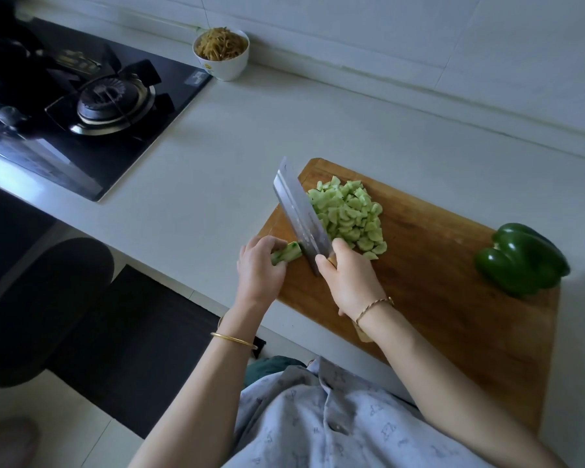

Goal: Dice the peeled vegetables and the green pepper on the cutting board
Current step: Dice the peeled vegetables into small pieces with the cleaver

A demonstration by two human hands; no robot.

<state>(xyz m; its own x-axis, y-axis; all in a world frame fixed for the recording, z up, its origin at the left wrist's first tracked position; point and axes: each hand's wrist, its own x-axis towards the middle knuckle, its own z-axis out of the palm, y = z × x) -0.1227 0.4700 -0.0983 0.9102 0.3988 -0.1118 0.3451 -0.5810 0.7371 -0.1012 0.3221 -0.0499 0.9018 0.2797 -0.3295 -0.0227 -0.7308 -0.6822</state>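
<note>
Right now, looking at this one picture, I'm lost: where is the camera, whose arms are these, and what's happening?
No machine here: a person wears a camera on the head, so you look down along their own arms. The right hand grips a cleaver, blade down on the wooden cutting board. The left hand holds a short cucumber stub beside the blade. Diced cucumber is piled on the blade's other side; a whole green pepper sits at the board's right end. Farther back stand a white bowl of shredded food and a gas stove.
</note>
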